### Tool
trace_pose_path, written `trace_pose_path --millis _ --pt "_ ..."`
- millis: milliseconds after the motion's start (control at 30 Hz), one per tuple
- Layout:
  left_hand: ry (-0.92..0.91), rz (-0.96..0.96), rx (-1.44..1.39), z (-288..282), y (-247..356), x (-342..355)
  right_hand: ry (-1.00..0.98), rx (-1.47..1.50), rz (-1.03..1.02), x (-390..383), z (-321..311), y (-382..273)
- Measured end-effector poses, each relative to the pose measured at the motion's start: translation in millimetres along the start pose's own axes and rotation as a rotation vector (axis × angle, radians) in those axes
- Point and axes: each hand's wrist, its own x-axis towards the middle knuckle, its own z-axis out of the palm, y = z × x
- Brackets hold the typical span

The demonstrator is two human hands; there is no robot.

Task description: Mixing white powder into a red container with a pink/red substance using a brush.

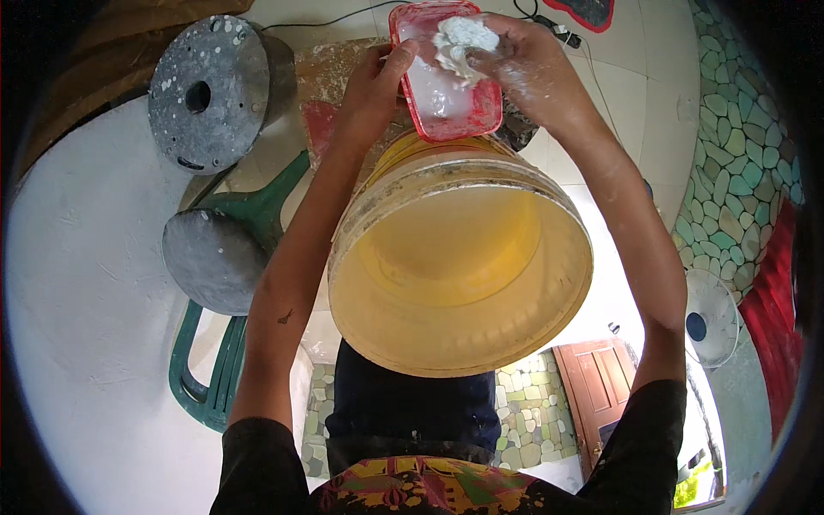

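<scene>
A red rectangular plastic tub [494,110] holds milky white liquid at the top of the view. My left hand [371,96] grips its left rim, with the thumb on the edge. Over the liquid, my right hand [530,69] is closed on a lumpy, wet white wad [463,43], perhaps cloth or sponge. White smears cover that hand. Closer to me, between my forearms, is a large round yellowish vessel [459,343] with its wide mouth facing me. Its smooth inside is pale yellow, and its outer rim is stained.
At the left stand a grey spattered metal cylinder [232,103] with a central hole, a grey round-topped object [213,257] and a green plastic chair [210,378]. A white fan [711,318] is at the right. Cables [330,19] run along the tiled floor behind the tub.
</scene>
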Motion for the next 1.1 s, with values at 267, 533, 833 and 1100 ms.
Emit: trace_pose_path --millis 267,533,833,1100 --pt "0.008 0.013 -0.021 -4.0 0.5 -3.7 0.006 -0.465 -0.050 -19.0 16.0 -7.9" --pt "0.015 0.061 0.044 -3.3 -3.8 -3.5 0.060 -0.471 -0.078 -9.8 20.7 -16.4" --pt "-0.010 0.045 -0.034 1.5 -4.0 -3.3 0.104 -0.316 -0.052 -21.0 10.8 -13.3" --pt "0.032 0.010 -0.071 0.9 2.9 -14.2 0.519 -0.172 0.102 -46.9 -52.5 50.5"
